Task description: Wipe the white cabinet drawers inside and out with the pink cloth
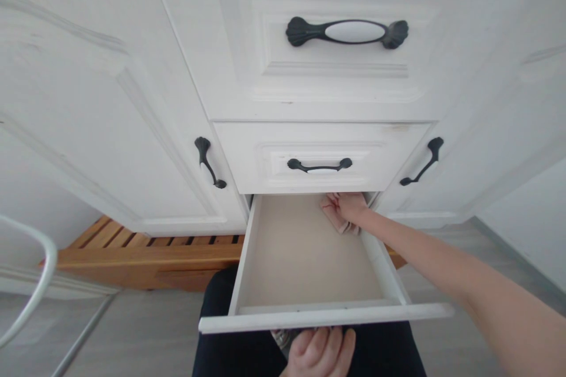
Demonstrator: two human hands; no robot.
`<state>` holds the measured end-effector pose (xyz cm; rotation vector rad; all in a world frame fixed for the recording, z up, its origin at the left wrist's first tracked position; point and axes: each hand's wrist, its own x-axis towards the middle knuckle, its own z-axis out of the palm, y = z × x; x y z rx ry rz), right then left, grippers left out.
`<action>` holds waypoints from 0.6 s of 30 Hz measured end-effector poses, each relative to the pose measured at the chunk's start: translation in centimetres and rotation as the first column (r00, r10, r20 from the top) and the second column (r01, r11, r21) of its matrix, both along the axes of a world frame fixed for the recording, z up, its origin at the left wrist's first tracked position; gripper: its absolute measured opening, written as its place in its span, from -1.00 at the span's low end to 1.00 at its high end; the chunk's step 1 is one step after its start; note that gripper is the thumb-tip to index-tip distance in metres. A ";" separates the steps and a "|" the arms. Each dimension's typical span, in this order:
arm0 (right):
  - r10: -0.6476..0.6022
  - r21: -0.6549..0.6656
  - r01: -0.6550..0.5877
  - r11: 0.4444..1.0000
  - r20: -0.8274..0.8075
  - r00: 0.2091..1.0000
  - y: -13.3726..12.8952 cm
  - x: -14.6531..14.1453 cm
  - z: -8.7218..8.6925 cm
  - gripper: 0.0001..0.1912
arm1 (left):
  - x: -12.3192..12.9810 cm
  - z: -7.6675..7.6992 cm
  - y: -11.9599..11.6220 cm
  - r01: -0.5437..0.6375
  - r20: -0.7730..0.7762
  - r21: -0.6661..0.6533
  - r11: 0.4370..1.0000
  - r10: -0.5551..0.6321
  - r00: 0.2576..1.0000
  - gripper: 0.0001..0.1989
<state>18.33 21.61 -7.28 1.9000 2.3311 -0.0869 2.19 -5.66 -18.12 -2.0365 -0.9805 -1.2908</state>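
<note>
So in the head view there's a white rectangular drawer with a beige bottom (305, 265) pulled out of a white panelled cabinet (172, 171). Right hand (352, 207) is way in the far right corner, fingers bunched around a soft, pinkish-beige cloth (335, 219). Left hand (322, 352) is at the near front edge, fingers curled, but honestly can't tell what they're grasping.

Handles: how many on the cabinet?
4 visible: top handle, lower handle beneath it, left handle and right handle flanking that. The left hand may hide another on the open drawer.
</note>
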 end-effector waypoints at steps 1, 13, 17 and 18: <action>0.028 -0.039 -0.026 0.999 0.036 0.999 -0.9 -0.1 -0.2 -0.66 | 0.0 -0.1 -0.1 -0.011 0.000 0.000 1.000 0.011 1.000 -0.81; 0.305 -0.353 -0.260 0.899 0.078 0.949 -12.0 2.0 1.3 -0.83 | 0.5 -0.3 -0.1 0.007 0.021 -0.020 1.000 -0.006 1.000 -0.71; 0.183 -0.147 -0.175 0.974 0.042 0.982 -7.2 1.1 2.3 -0.64 | 0.1 -0.2 -0.1 0.051 0.009 -0.002 0.999 -0.051 0.999 -0.75; 0.146 -0.096 -0.143 0.985 0.031 0.989 -5.8 0.7 2.3 -0.60 | 0.1 -0.2 0.0 0.046 0.004 0.002 0.999 -0.046 0.999 -0.74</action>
